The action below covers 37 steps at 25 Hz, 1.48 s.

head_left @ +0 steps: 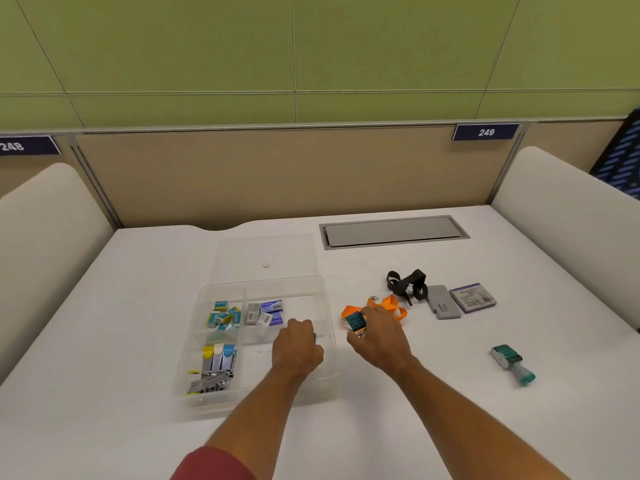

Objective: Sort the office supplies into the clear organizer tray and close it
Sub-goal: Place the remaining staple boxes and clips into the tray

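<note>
A clear organizer tray (325,306) is set on the white bench (121,306), with its clear lid (242,254) laid flat just behind it. Small blue-and-yellow boxes (223,316) are held in the far left compartment, staple boxes (266,311) in the one beside it, and staple removers with coloured tabs (216,367) in the near left compartment. The left hand (297,349) is held over the tray's right part, its grip curled shut around something small and dark green, though what it is cannot be made out. The right hand (379,341) is placed just right of the tray, its grip pinching a teal stamp (355,321) above an orange lanyard (389,306). Farther right, a black lanyard (407,284), a grey case (443,303) and a purple-edged box (472,297) are laid near one another. A second teal stamp (512,363) is left well apart, nearer the bench's right edge.
</note>
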### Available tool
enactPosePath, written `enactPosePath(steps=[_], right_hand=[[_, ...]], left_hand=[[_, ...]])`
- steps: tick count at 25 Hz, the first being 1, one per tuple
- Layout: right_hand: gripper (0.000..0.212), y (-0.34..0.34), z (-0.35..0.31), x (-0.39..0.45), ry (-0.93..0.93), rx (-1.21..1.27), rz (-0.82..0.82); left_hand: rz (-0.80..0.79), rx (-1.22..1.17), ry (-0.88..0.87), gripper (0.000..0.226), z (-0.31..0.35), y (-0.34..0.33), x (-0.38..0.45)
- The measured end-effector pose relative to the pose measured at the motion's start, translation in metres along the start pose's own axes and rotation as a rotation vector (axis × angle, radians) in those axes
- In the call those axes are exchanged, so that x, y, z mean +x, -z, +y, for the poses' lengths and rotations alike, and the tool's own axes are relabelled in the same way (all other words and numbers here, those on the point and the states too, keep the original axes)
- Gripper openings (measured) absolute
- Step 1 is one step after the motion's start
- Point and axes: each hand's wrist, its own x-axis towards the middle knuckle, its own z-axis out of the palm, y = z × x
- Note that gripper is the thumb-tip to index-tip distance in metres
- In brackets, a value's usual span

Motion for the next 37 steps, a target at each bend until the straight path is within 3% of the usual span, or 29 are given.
enactPosePath(steps=[7,12,15,20,28,32,37], right_hand=[[0.047,-0.004,-0.007,0.002,-0.011,-0.016,-0.002],[0.057,-0.005,-0.026,0.007,0.027,0.016,-0.028],[0.050,-0.007,-0.042,0.010,0.047,-0.018,-0.048],[0.047,-0.017,-0.063,0.009,0.072,-0.070,-0.098],[0.047,-0.039,-0.069,-0.003,0.129,-0.313,-0.268],[0.044,-0.043,-0.069,0.000,0.200,-0.422,-0.231],[0.056,-0.039,-0.064,0.000,0.247,-0.434,-0.159]], left_hand=[[-0.139,0.136,-0.071,0.039,0.001,-0.014,0.009],[-0.030,0.187,-0.178,0.049,-0.003,0.002,0.013],[0.074,0.255,-0.231,0.053,-0.019,0.009,0.015],[0.133,0.340,-0.185,0.061,-0.053,0.017,0.016],[0.058,0.324,-0.136,0.066,-0.077,0.014,0.007],[0.018,0.294,-0.150,0.072,-0.079,0.012,0.006],[0.026,0.249,-0.190,0.079,-0.077,0.013,0.006]])
